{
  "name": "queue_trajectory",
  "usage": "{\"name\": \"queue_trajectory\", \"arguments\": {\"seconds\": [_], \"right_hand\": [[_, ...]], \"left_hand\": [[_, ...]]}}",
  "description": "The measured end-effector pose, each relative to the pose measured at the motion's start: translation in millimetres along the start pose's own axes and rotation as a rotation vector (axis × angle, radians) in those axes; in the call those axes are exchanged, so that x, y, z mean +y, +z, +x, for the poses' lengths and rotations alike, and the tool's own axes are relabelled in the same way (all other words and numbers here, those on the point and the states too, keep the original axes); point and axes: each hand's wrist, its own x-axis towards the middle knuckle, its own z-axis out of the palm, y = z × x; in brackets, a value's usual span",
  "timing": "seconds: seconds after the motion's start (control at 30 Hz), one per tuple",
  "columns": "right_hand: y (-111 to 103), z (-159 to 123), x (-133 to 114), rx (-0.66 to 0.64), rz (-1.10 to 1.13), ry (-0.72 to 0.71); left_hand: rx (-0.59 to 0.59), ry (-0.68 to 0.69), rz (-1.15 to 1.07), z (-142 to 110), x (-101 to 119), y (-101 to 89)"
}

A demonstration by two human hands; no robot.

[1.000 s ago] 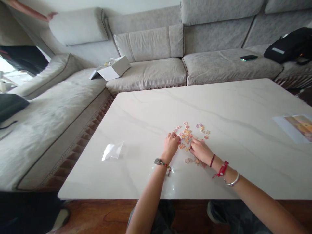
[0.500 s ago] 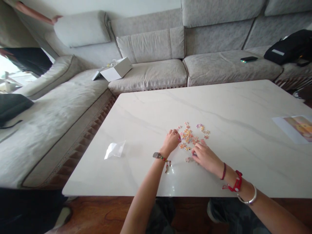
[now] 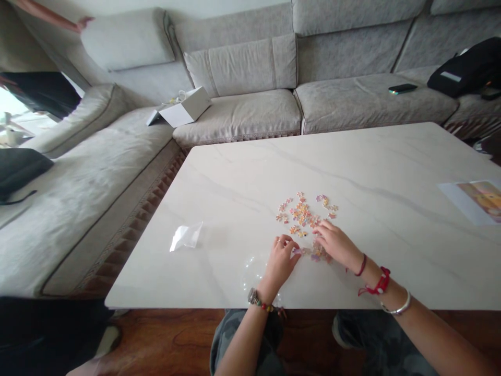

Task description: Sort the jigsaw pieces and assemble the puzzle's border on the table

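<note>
Pastel jigsaw pieces (image 3: 302, 215) on marble table (image 3: 352, 156); left hand (image 3: 279, 263) curled, grip unclear; right hand (image 3: 336, 244) open, touching pieces.

Jigsaw pieces (image 3: 302, 214): pastel pink, orange, cream and lilac;
Marble tabletop (image 3: 242, 177): white, streaked with grey veins;
Sofa (image 3: 238, 112): mottled greige;
Printed picture (image 3: 483, 201): yellow and orange on a white sheet;
Trousers (image 3: 235, 339): grey camouflage;
Cord bracelet (image 3: 379, 282): red;
Beaded bracelet (image 3: 260, 304): multicoloured
</note>
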Motion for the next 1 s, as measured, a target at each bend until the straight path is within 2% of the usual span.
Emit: {"name": "queue_trajectory", "arguments": {"seconds": [0.1, 0.2, 0.33, 0.43, 0.53, 0.7, 0.8, 1.0], "right_hand": [[-12, 24, 6, 0.002, 0.035, -0.024], [-12, 50, 6, -0.074, -0.017, -0.115], [-4, 77, 2, -0.199, -0.216, -0.269], [1, 89, 1, -0.246, -0.323, -0.317], [3, 95, 3, -0.259, -0.39, -0.353], [-3, 103, 7, -0.279, -0.447, -0.423], [-5, 110, 9, -0.32, -0.487, -0.461], [-1, 121, 10, -0.366, -0.529, -0.503]], "left_hand": [[-0.072, -0.019, 0.002, 0, -4, 10.9], [-0.087, -0.034, -0.052, -3, -8, 8.6], [-0.006, -0.098, -0.102, 1, -19, -6.4], [0.1, -0.199, 0.012, 22, -33, -19.7], [0.051, -0.06, 0.178, 53, -46, -30.8], [-0.218, 0.278, 0.341, 94, -57, -41.0], [-0.306, 0.356, 0.392, 106, -60, -42.5], [-0.385, 0.442, 0.332, 120, -59, -42.1]]}}
